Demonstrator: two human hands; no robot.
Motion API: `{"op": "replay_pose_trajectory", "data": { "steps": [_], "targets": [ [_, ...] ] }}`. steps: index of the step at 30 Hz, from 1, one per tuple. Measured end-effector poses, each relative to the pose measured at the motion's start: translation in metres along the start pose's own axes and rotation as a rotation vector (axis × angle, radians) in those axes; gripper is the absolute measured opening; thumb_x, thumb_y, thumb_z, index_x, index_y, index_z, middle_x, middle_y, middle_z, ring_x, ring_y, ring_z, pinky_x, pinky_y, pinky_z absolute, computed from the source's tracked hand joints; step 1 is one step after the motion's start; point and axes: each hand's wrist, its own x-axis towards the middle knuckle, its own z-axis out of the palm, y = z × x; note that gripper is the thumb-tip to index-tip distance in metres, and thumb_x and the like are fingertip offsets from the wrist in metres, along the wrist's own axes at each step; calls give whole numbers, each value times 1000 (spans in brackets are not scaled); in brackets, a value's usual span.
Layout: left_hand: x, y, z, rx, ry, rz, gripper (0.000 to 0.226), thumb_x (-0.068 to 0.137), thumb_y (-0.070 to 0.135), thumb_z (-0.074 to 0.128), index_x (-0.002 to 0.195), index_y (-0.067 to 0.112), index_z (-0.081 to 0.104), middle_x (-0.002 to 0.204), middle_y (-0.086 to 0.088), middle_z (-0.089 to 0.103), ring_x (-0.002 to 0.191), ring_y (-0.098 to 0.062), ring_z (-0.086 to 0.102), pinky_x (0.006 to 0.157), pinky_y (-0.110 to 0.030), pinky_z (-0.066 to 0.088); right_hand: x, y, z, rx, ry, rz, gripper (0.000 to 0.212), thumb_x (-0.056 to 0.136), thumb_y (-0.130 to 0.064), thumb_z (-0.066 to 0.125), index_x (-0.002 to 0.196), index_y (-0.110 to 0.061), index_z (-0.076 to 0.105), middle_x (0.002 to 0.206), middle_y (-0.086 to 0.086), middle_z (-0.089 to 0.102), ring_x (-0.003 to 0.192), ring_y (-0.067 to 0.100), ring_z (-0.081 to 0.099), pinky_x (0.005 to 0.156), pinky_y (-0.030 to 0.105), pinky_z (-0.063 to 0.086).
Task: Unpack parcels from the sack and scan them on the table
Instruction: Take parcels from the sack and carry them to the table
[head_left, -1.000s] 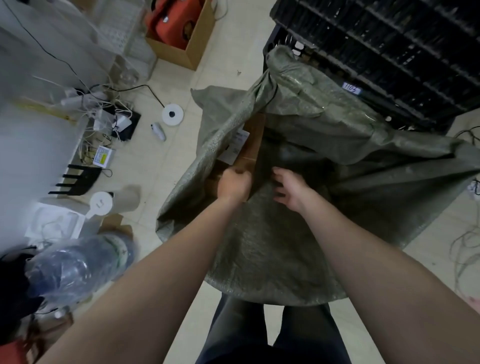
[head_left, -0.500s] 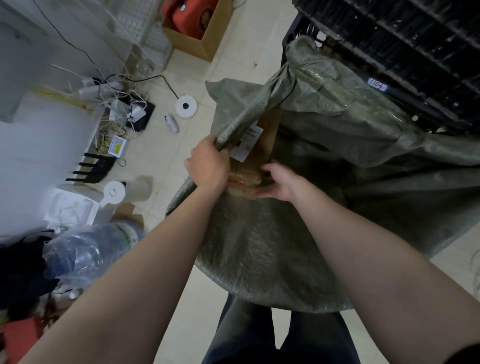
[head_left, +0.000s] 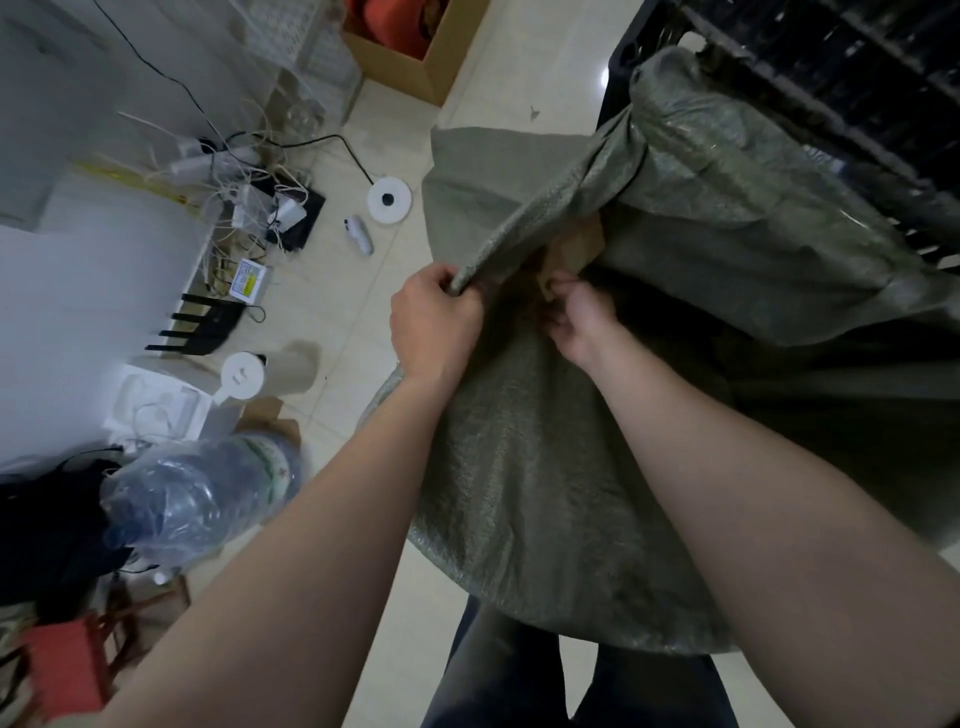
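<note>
A large grey-green woven sack (head_left: 545, 467) stands on the floor in front of my legs. My left hand (head_left: 434, 322) grips the sack's rim and holds it pulled up and leftward. A brown cardboard parcel (head_left: 579, 247) shows only as a small patch inside the sack's mouth; the rest is hidden by the fabric. My right hand (head_left: 579, 317) reaches into the opening with curled fingers on the parcel's near end.
Black plastic crates (head_left: 831, 67) stand behind the sack. On the tiled floor at left lie cables and a power strip (head_left: 218, 161), a black router (head_left: 208, 330), a white disc (head_left: 389, 200), a water bottle (head_left: 202, 493) and an open cardboard box (head_left: 410, 57).
My left hand has pulled the sack's rim further up and over the parcel, so its white label is now hidden. My right hand stays on the parcel's near end.
</note>
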Motion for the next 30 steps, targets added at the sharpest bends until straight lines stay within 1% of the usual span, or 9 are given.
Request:
{"op": "replay_pose_trajectory", "data": {
  "steps": [3,8,12,15,18,20,23,27,30],
  "targets": [
    [8,-2,-3,-20,7,7,6,82,33,66,77,32,69,72,12,67,74,-11,63,58,-28,38,3,8,-10,-61,-62,97,17,105,-16,51,108,-19,68,104,9,71,92,25,69,67,36,57],
    [13,-3,-4,-25,11,7,6,80,34,66,79,31,70,74,11,69,76,-11,63,58,-27,40,18,10,-3,-129,-43,89,29,105,-27,52,132,-21,62,122,11,68,100,28,67,66,36,55],
    [14,-3,0,-34,-53,-17,7,81,33,66,74,32,66,73,11,67,74,-8,62,59,-28,42,27,0,-3,-128,-52,96,38,103,-29,56,140,-20,58,131,12,65,109,31,64,93,49,57],
    [12,-2,1,-39,-106,-39,9,83,31,66,74,33,65,74,12,66,75,-5,61,59,-28,41,17,-9,-10,-238,-38,55,36,106,-25,50,141,-20,58,141,7,59,110,26,59,95,45,53],
    [6,5,-4,-17,-140,-54,10,84,33,65,90,30,72,82,9,70,85,-15,66,65,-30,47,-7,-21,-25,-360,-22,-2,37,109,-21,41,143,-23,56,145,5,56,112,28,58,95,41,53],
    [-2,13,-10,11,-157,-41,28,87,32,65,114,29,73,102,5,73,101,-19,68,81,-36,54,-28,-31,-38,-468,-10,-32,38,109,-17,40,143,-23,57,142,5,58,113,28,62,91,38,57],
    [-20,36,-22,51,-141,10,57,87,25,66,143,29,56,136,-1,65,121,-23,63,101,-47,52,-64,-49,-59,-619,14,-80,35,106,-11,48,136,-20,61,135,8,61,104,28,65,81,34,59],
    [-48,79,-38,113,-126,139,62,88,17,65,148,28,52,147,-10,52,130,-31,54,107,-47,50,-119,-75,-87,-731,12,-130,29,102,-16,57,130,-18,66,127,9,66,95,28,68,75,35,59],
    [-73,113,-43,124,-213,213,59,87,14,63,145,24,56,142,-8,58,132,-29,53,109,-47,47,-163,-100,-113,-813,4,-183,15,99,-18,60,109,-24,69,115,5,69,93,28,70,64,33,57]
  ]
}}
